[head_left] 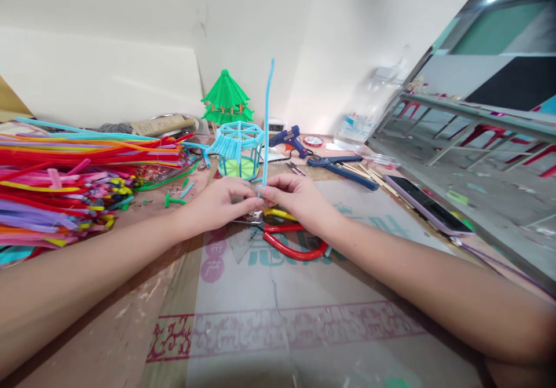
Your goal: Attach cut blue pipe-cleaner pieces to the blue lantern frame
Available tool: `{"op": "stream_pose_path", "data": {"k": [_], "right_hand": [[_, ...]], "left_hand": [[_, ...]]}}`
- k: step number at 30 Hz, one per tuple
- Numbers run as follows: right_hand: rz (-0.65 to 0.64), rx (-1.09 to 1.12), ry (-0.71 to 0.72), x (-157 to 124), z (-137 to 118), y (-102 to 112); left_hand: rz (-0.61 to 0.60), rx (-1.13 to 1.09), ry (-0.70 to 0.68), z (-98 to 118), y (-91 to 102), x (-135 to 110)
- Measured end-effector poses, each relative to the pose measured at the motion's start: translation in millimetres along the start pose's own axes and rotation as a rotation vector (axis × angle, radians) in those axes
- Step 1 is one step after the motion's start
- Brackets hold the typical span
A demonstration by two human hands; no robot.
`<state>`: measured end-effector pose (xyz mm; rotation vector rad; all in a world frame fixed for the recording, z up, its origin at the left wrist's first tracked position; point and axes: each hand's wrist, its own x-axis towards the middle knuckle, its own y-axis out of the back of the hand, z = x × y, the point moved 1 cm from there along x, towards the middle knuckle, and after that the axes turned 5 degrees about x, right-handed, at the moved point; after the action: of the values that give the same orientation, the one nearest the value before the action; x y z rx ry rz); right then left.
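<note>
Both of my hands meet at the middle of the table and pinch the lower end of a light blue pipe cleaner (266, 127), which stands straight up between them. My left hand (221, 201) and my right hand (290, 197) have their fingertips pressed together around it. Just behind the hands stands a light blue pipe-cleaner pavilion (238, 147) on a green base. Under my right hand lie red-handled scissors (292, 243) and a clear set square.
A big heap of coloured pipe cleaners (73, 179) fills the left side. A green pipe-cleaner pagoda (226, 101) stands at the back. A blue glue gun (289, 139), blue pliers (343, 171), wooden sticks and a phone (428, 205) lie to the right.
</note>
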<state>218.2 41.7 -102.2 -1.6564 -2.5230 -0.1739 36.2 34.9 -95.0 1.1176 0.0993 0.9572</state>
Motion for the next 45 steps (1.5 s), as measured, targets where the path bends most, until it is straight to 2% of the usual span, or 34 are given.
{"op": "stream_pose_path", "data": {"k": [10,17,21,24,29,37,45], "right_hand": [[-0.063,-0.044,0.014,0.7,-2.1,1.7],[-0.010,-0.149,0.068,0.2,-2.2,-0.3],[-0.009,-0.140,0.039,-0.1,-4.3,-0.5],[0.015,-0.154,0.034,-0.2,-4.5,0.0],[0.026,-0.181,0.041,-0.1,-3.4,0.3],[0.033,-0.218,0.072,0.1,-4.3,1.1],[0.007,-0.221,0.079,-0.4,-4.8,0.1]], "left_hand": [[-0.036,-0.095,0.034,-3.2,-0.5,-0.4],[-0.063,-0.078,0.032,-1.4,0.7,0.7],[-0.088,-0.186,0.111,-1.9,1.9,-0.4],[-0.072,-0.210,0.172,-2.8,1.9,-0.8],[-0.051,-0.154,0.117,-2.0,1.8,-0.4],[-0.027,-0.066,0.107,-0.2,0.7,-0.3],[0.088,-0.016,0.047,-3.4,-5.2,-3.0]]}}
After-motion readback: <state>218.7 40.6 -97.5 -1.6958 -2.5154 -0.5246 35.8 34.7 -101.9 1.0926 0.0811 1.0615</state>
